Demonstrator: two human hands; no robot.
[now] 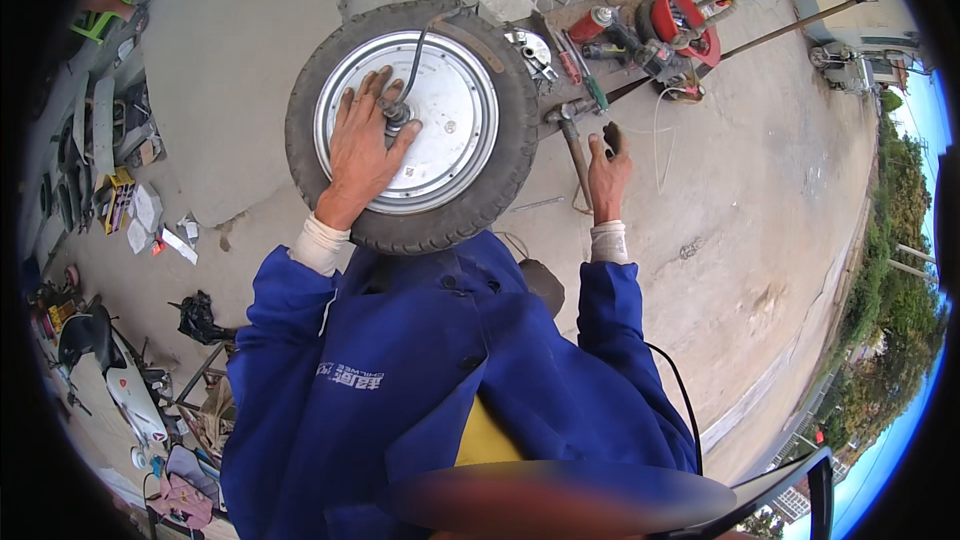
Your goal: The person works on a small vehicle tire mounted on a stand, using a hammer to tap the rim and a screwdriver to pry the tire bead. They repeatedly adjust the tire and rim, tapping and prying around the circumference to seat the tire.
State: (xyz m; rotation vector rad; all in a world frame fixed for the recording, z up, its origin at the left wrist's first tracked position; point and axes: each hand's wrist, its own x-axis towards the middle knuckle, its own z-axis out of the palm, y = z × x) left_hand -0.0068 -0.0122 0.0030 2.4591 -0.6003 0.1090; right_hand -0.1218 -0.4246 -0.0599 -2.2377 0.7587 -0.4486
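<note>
A black tyre [510, 155] with a silver hub-motor wheel [455, 155] lies flat in front of me. My left hand [362, 145] rests on the hub with its fingers spread, thumb and fingers on either side of the axle end [396, 112]. A dark cable [413, 65] curves up from the axle over the tyre's far edge. Right of the tyre, my right hand [608, 175] is raised with its fingers curled. Something dark shows at its fingertips, too unclear to name. Just left of that hand is a hammer [577, 155].
Beyond the tyre lie a brake plate [533, 52], a green-handled screwdriver [596, 92], a red spray can [592, 24], a power tool [655, 58] and a red bowl [686, 25]. A long metal bar [790, 35] slants right. A scooter [130, 395] stands at left.
</note>
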